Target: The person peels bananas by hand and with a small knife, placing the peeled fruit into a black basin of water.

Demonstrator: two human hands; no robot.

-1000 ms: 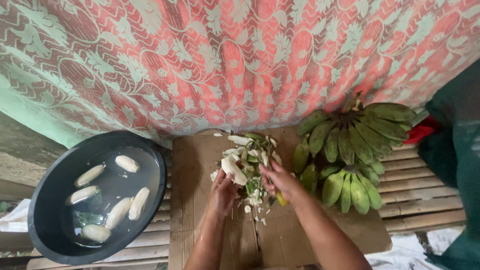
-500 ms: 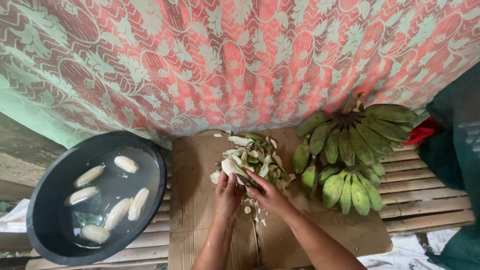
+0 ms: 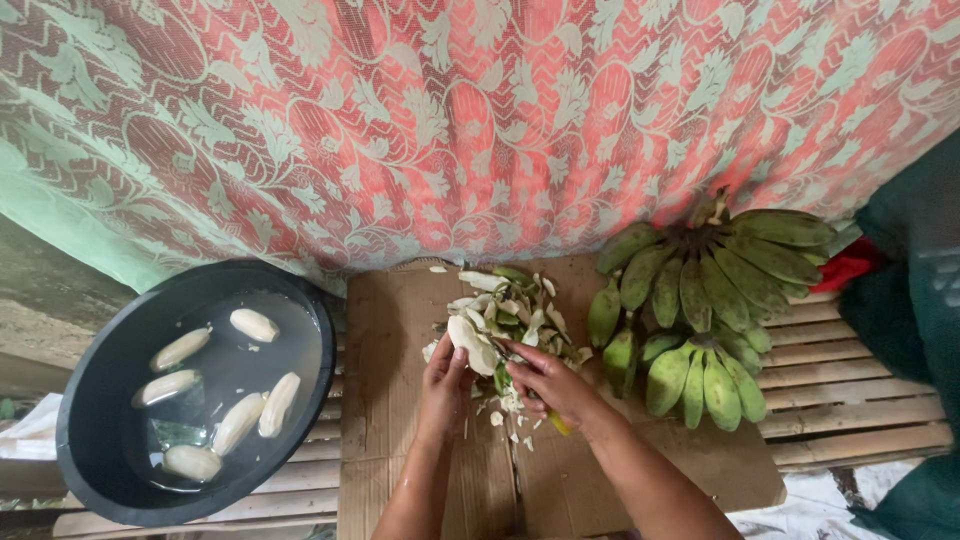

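- The left hand (image 3: 446,385) is closed around the lower end of a peeled banana (image 3: 470,344), holding it above the cardboard sheet (image 3: 390,330).
- The right hand (image 3: 553,382) is curled around a knife with a yellow handle (image 3: 558,424); its fingertips touch the banana's side.
- A heap of green and white peelings (image 3: 520,305) lies just beyond both hands.
- A bunch of green bananas (image 3: 700,300) rests to the right, on the slatted bench (image 3: 850,400).
- A black basin (image 3: 85,400) to the left holds water and peeled bananas (image 3: 255,325).
- A red and green patterned cloth (image 3: 450,120) hangs behind.
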